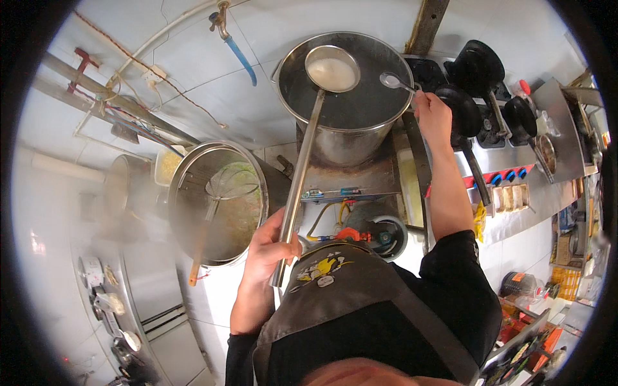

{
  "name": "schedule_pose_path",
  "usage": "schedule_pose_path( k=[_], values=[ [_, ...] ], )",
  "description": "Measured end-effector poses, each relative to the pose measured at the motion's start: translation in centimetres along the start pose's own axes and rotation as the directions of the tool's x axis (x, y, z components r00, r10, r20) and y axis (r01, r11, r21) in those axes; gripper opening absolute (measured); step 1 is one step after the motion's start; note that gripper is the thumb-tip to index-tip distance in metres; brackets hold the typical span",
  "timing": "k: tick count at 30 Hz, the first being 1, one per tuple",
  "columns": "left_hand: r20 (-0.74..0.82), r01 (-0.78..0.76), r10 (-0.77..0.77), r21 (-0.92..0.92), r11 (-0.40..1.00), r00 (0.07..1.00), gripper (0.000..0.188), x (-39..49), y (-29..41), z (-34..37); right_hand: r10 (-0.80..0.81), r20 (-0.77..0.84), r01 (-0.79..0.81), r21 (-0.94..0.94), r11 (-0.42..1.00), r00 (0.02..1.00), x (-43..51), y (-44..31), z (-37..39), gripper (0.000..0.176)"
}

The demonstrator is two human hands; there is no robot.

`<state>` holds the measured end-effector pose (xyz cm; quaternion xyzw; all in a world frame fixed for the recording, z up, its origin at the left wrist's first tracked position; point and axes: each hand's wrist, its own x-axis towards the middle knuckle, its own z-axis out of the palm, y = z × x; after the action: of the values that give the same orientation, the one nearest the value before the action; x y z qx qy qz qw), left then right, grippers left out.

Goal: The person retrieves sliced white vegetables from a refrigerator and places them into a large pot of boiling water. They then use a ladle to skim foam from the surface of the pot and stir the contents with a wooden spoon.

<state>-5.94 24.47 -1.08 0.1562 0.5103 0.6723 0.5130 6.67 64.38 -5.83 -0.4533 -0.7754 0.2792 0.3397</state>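
My left hand is closed around the lower part of a long metal handle. At its far end a round metal ladle with whitish contents is over the large steel stockpot, which holds dark liquid. With my right hand I grip a small metal spoon, its bowl inside the stockpot's right rim. A second steel pot stands to the left, steaming, with a wooden-handled wire skimmer across it and greenish, cloudy contents.
Black pans with long handles sit on the gas stove at the right. A brass tap with a blue hose hangs on the tiled wall. Below the stockpot are a yellow gas hose and a grey bucket. Steam blurs the left side.
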Motion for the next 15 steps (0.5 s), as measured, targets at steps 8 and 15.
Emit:
schedule_pose_path(
  k=[8, 15],
  values=[
    [0.024, -0.028, 0.026, 0.101, 0.995, 0.999, 0.077, 0.1, -0.1, -1.0, -0.001, -0.052, 0.003, 0.029, 1.000, 0.999, -2.5, 1.1, 0.0, 0.034],
    [-0.011, -0.034, 0.036, 0.154, 0.987, 0.999, 0.077, -0.1, 0.0, -1.0, 0.011, -0.042, -0.009, 0.050, 0.999, 0.999, -3.1, 1.3, 0.4, 0.035]
  ],
)
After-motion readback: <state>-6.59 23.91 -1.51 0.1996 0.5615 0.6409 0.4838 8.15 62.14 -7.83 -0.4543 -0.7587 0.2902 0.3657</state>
